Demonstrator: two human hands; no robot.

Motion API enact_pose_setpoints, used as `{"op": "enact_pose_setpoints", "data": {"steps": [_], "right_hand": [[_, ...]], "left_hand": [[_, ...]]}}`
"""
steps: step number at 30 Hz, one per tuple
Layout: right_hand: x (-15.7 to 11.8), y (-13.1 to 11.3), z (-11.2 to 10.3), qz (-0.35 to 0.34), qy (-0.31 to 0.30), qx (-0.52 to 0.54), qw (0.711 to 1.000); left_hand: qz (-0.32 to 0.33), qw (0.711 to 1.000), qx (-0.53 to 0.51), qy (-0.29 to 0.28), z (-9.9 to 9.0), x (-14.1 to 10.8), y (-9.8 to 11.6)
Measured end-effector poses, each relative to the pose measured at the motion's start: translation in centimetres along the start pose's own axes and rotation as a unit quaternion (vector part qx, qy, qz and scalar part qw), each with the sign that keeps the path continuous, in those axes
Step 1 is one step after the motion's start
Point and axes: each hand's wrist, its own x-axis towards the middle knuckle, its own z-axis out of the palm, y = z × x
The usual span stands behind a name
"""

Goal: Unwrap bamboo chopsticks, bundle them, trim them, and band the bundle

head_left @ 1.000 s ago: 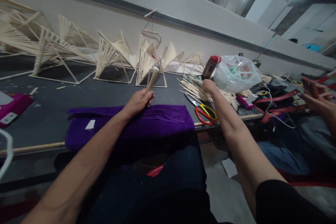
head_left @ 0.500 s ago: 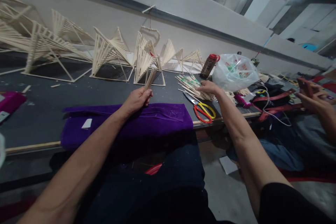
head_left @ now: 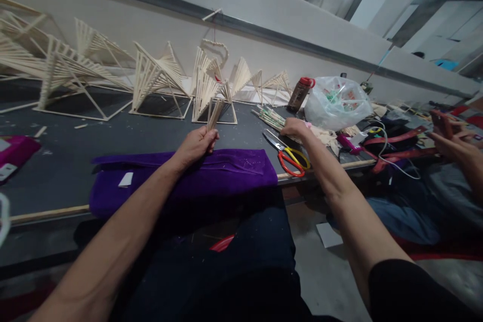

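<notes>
My left hand point(head_left: 198, 146) is closed around a bundle of thin wooden sticks point(head_left: 215, 113), held upright over the back edge of a folded purple cloth point(head_left: 226, 168). To the right, my right hand point(head_left: 296, 128) reaches down at a pile of loose sticks point(head_left: 269, 116), some with green marks. Its fingers point down and are mostly hidden behind the hand, so what they grip cannot be made out. Scissors with one red and one yellow handle point(head_left: 291, 162) lie open just in front of my right hand.
Several wooden stick models point(head_left: 158, 78) stand along the wall. A brown bottle with a red lid point(head_left: 300, 94) and a clear plastic bag point(head_left: 337, 103) are behind my right hand. At far right, another person's hands point(head_left: 458, 141) hold a phone. A magenta object point(head_left: 17, 155) lies far left.
My right hand has moved slightly left and down, its fingers now pointing downward. Some sticks beneath it have shifted. My left hand still holds its bundle in about the same place.
</notes>
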Motion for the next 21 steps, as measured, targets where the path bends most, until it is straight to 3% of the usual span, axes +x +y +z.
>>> {"op": "enact_pose_setpoints", "data": {"steps": [14,21], "right_hand": [[-1.5,-1.9,1.3,0.007,0.072,-0.011,0.997],[-1.5,1.4,1.2,0.041,0.113,0.068,0.990]], "left_hand": [[0.005,1.000,0.003,0.000,-0.1,0.0,0.0],[0.003,1.000,0.016,0.005,-0.1,-0.1,0.2]]}}
